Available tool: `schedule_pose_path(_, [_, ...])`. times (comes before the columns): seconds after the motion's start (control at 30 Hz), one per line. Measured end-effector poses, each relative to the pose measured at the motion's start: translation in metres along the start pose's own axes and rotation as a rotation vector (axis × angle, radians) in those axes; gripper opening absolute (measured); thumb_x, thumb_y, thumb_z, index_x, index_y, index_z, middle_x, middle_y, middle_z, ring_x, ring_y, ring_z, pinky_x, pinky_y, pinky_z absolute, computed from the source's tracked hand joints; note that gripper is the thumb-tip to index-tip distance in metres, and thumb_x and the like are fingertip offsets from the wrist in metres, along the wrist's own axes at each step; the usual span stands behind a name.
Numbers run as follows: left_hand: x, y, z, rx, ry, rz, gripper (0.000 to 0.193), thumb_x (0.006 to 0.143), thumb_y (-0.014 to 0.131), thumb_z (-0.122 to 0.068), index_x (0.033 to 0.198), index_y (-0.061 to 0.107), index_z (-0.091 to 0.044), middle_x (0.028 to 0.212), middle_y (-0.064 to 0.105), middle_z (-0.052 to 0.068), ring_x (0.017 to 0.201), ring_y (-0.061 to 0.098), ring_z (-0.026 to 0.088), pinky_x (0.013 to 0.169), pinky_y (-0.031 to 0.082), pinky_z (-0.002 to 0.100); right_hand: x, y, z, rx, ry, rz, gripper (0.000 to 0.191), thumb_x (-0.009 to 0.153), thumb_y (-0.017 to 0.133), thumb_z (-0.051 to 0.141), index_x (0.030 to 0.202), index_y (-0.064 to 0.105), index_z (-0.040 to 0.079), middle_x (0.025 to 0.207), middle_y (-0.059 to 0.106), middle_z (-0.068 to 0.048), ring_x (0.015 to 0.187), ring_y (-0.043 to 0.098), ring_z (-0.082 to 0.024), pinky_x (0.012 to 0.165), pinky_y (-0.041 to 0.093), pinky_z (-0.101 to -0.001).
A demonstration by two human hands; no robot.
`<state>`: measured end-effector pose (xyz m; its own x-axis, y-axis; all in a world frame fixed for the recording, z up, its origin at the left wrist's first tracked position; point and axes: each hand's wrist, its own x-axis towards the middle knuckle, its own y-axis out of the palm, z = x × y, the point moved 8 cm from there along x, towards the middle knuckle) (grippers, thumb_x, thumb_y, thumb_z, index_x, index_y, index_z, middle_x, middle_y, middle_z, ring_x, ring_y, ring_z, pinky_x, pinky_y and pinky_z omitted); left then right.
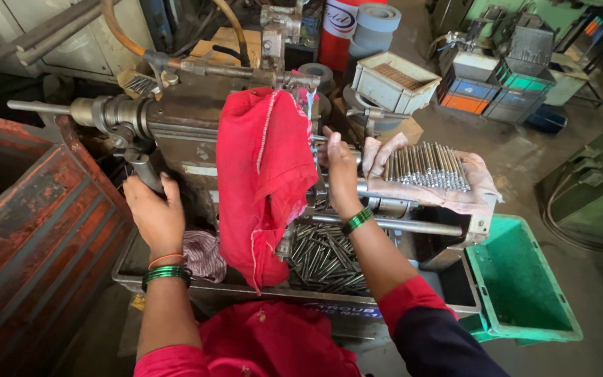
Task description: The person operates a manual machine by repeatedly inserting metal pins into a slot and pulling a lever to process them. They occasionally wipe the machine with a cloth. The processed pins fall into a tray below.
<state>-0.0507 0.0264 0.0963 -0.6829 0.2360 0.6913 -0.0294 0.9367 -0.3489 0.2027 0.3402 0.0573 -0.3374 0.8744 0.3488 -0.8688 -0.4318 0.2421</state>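
Note:
My left hand (153,213) grips the dark lever handle (142,167) of a metal workshop machine (176,119). My right hand (340,174) reaches into the machine's work area beside a red cloth (263,174) draped over it; the fingertips are hidden, and I cannot tell what they hold. A row of shiny metal rods (427,167) lies on a pale cloth (476,199) just right of that hand. Below, a metal tray (127,269) holds several finished rods (326,258). Both wrists wear green bangles.
A rusty red bin (29,230) stands at the left. A green plastic crate (525,286) sits on the floor at the lower right. Grey and coloured crates (476,84), grinding wheels (375,24) and a red cylinder (340,21) are behind the machine.

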Motion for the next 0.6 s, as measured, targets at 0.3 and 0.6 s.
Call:
schedule_pose_path(0.3, [0.0, 0.0, -0.003, 0.001, 0.048, -0.028, 0.036, 0.107, 0.062, -0.02, 0.118, 0.049, 0.011, 0.117, 0.053, 0.032, 0.11, 0.051, 0.053, 0.095, 0.042, 0.056, -0.005, 0.039, 0.024, -0.095, 0.109, 0.289, 0.091, 0.102, 0.023, 0.07, 0.144, 0.055, -0.004, 0.145, 0.06, -0.018, 0.133, 0.054, -0.026, 0.115, 0.037, -0.038])
schedule_pose_path(0.6, [-0.001, 0.0, 0.001, -0.016, 0.058, -0.008, 0.035, 0.109, 0.061, -0.02, 0.118, 0.048, 0.011, 0.115, 0.051, 0.032, 0.11, 0.05, 0.052, 0.096, 0.042, 0.055, -0.018, 0.042, 0.04, -0.118, -0.124, 0.369, 0.092, 0.105, 0.021, 0.07, 0.151, 0.044, -0.007, 0.149, 0.053, -0.016, 0.139, 0.047, -0.025, 0.12, 0.031, -0.0368])
